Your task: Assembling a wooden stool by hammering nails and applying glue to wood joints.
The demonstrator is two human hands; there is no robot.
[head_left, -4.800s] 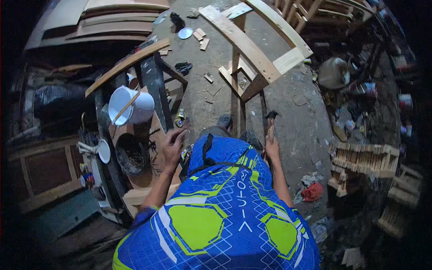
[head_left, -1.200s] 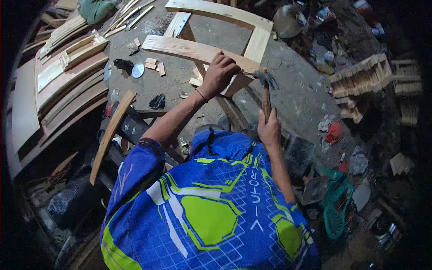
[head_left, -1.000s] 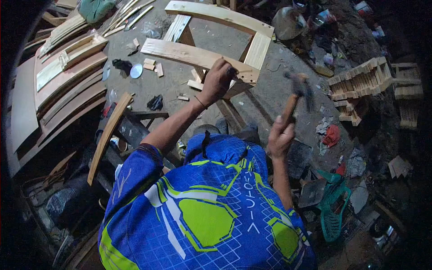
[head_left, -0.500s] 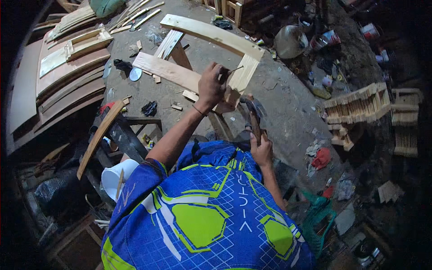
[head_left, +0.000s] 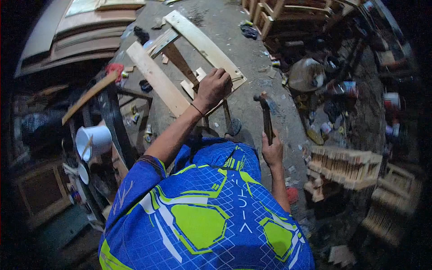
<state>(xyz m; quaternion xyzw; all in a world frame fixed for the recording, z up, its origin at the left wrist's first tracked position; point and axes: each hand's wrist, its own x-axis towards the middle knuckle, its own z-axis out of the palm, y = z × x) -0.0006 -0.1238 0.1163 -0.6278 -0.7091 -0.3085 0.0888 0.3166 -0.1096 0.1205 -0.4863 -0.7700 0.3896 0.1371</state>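
Observation:
My left hand (head_left: 213,90) is closed over the near right corner of a pale wooden frame (head_left: 203,45). A thin nail (head_left: 237,78) sticks out from its fingertips at the end of the frame's right-hand board. What lies under the palm is hidden. My right hand (head_left: 273,152) grips a hammer (head_left: 267,119) by its handle, head up, to the right of the frame and apart from it. The frame has two long boards joined by crosspieces, the far one (head_left: 163,42) in plain view.
Stacked boards (head_left: 90,31) lie at the far left. A white bucket (head_left: 94,140) stands at left beside a dark wooden stand. Cut wooden pieces (head_left: 346,166) are piled at right. A large cloudy plastic container (head_left: 307,74) and litter line the right side; wooden furniture (head_left: 288,15) stands at the back.
The view has shifted and turned. The nail in my left hand has come down to the frame's right-hand board, and the hammer has moved right, away from the frame.

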